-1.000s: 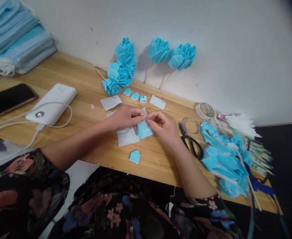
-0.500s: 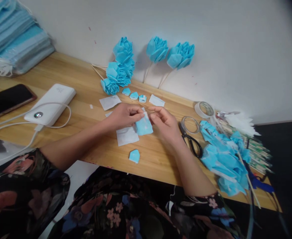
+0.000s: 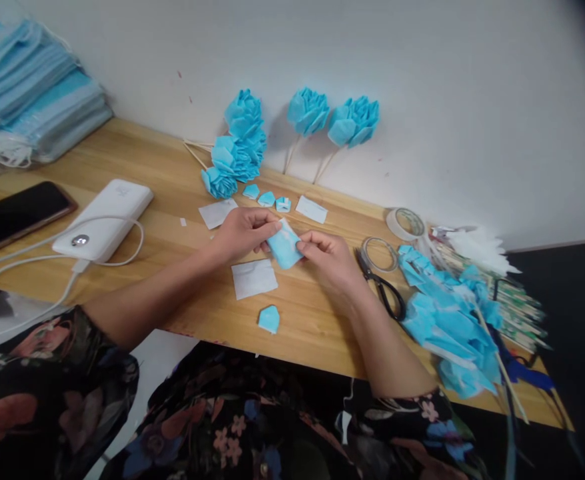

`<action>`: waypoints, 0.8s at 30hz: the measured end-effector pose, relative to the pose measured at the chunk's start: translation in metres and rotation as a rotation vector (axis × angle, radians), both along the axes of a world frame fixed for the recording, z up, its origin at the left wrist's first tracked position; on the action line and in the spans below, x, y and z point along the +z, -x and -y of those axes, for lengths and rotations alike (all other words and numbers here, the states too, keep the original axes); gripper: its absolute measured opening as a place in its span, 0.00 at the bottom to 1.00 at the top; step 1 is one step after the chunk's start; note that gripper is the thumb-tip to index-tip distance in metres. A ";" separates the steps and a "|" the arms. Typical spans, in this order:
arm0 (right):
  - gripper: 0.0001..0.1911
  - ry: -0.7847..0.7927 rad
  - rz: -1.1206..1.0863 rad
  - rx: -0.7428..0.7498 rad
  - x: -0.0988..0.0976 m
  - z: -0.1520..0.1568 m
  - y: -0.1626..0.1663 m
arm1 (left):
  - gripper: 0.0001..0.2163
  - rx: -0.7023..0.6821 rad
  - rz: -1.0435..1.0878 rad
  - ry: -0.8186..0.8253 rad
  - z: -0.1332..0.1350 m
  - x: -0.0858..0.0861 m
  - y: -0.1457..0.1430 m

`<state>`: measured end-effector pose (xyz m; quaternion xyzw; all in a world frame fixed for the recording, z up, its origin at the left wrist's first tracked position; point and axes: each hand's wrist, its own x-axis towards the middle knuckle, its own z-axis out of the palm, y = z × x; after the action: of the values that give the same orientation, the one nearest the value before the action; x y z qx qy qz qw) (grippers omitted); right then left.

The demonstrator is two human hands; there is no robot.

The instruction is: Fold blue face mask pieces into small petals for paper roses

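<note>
Between my hands is a light-blue piece of mask fabric [image 3: 284, 247], held just above the table. My left hand [image 3: 246, 233] pinches its upper left edge between thumb and fingers. My right hand [image 3: 328, 259] grips its right edge the same way. Under and left of it lies a pale fabric rectangle [image 3: 255, 279]. A folded blue petal [image 3: 269, 319] lies close to the table's front edge. Behind my hands, small folded petals [image 3: 266, 199] sit in a row between two pale rectangles, one on the left [image 3: 217, 213] and one on the right [image 3: 312, 209].
Blue fabric flowers on sticks [image 3: 353, 121] lean on the wall. Black scissors [image 3: 381, 287], tape rolls [image 3: 405, 224] and crumpled blue fabric [image 3: 447, 327] lie right. To the left are a white power bank [image 3: 117, 213] with cable, a phone [image 3: 20, 217] and stacked masks [image 3: 37, 87].
My right thumb and fingers have closed on the fabric's right edge, where they were beside it before. The fabric is now stretched between both hands. The view has shifted slightly.
</note>
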<state>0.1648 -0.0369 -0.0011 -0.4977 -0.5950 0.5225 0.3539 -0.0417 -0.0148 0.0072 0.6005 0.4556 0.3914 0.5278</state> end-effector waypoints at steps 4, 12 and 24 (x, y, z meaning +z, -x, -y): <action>0.11 0.020 -0.068 0.016 0.003 -0.002 -0.002 | 0.08 -0.015 0.027 0.019 -0.001 0.000 0.001; 0.18 -0.010 -0.059 0.010 0.002 0.000 0.003 | 0.09 -0.062 -0.021 0.019 0.001 -0.003 0.001; 0.14 0.000 -0.080 -0.002 -0.004 -0.002 0.004 | 0.10 -0.143 0.064 0.071 -0.001 -0.006 0.002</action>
<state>0.1610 -0.0348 -0.0054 -0.4768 -0.5800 0.5416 0.3781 -0.0437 -0.0134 0.0017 0.5997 0.4080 0.3550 0.5897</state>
